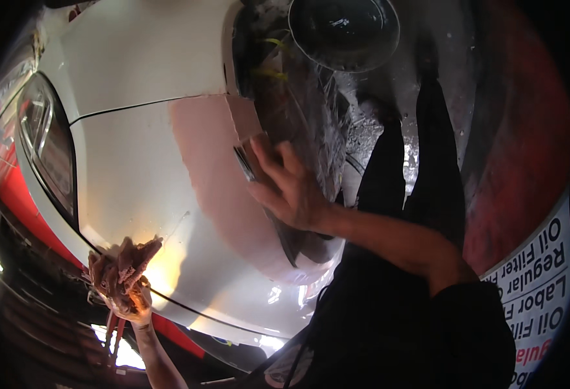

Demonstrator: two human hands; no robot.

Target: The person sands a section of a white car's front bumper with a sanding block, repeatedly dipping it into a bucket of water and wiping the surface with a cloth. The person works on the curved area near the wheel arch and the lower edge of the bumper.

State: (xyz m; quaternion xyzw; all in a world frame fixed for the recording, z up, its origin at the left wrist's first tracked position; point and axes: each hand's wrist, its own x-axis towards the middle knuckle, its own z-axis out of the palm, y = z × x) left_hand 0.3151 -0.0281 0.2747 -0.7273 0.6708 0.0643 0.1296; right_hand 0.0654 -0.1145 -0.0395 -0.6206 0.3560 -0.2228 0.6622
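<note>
My right hand [291,185] presses a thin, flat sanding pad [243,163] against a pinkish patch [210,172] on the pale car body panel [122,155]. The fingers lie over the pad, close to the dark wheel-arch edge, and hide most of it. Over at the lower left, my left hand [141,308] is closed around a crumpled, wet-looking reddish-brown cloth [121,269]. That bundle is at the panel's edge, beside a bright patch of reflected light.
A round dark bucket [307,52] holding liquid stands at the top. Clear plastic sheeting [304,123] hangs by the wheel arch. My legs [427,168] are over wet floor. A red surface [525,142] and a white printed sign [547,285] are on the right.
</note>
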